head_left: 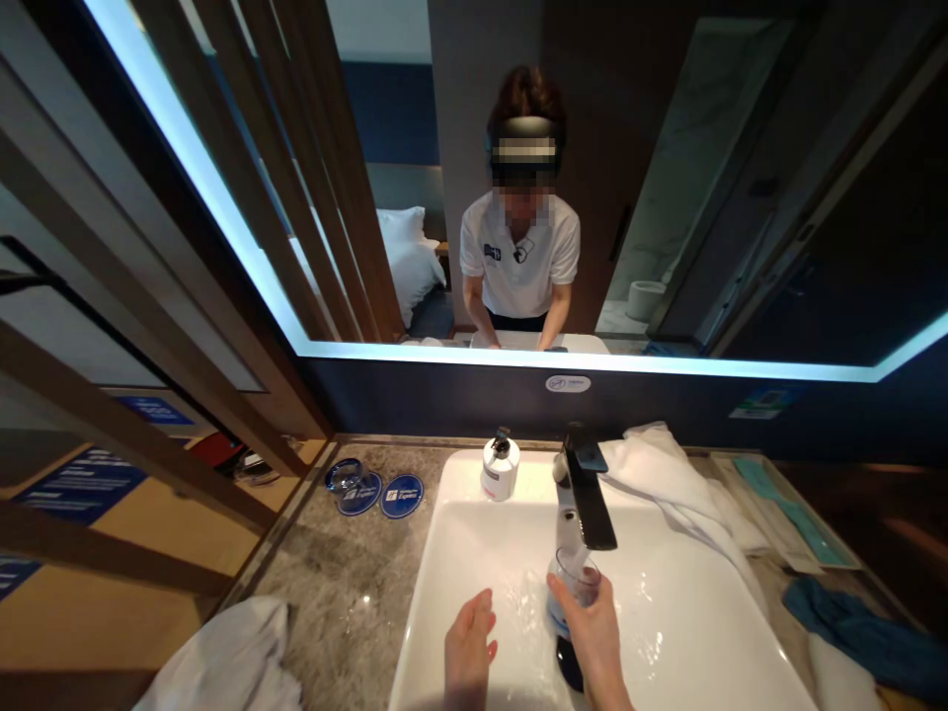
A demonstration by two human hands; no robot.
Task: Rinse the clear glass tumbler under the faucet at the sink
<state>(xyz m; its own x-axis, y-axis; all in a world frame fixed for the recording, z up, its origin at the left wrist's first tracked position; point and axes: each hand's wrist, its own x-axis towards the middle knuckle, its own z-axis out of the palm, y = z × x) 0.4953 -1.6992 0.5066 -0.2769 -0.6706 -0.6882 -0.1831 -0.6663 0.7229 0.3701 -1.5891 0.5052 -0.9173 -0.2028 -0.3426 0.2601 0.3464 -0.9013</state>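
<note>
While water splashes over the bottom of the white sink (667,632), the right hand (592,637) reaches in from six o'clock with its fingers curled around a clear drinking glass (576,578), gripping it upright beneath the spout of the black tap (588,489). The left hand (468,647) hovers just beside it, at about nine o'clock from the glass, fingers loose and spread, palm toward the basin, holding nothing. The sink is smooth, glossy and rectangular with rounded corners. At eight o'clock a crumpled white cloth (229,657) lies on the mottled grey stone counter (348,592). At four o'clock a dark blue cloth (859,632) is bunched up. Further back, a white towel (673,484) drapes over the sink's rim at two o'clock from the glass. A small white pump bottle (500,466) with a black top stands on the back rim at eleven o'clock. At ten o'clock a second glass (347,477) sits upside down on a round blue coaster (402,496). Beyond, the lit-edged mirror (667,197) reflects a person in a white polo shirt.
</note>
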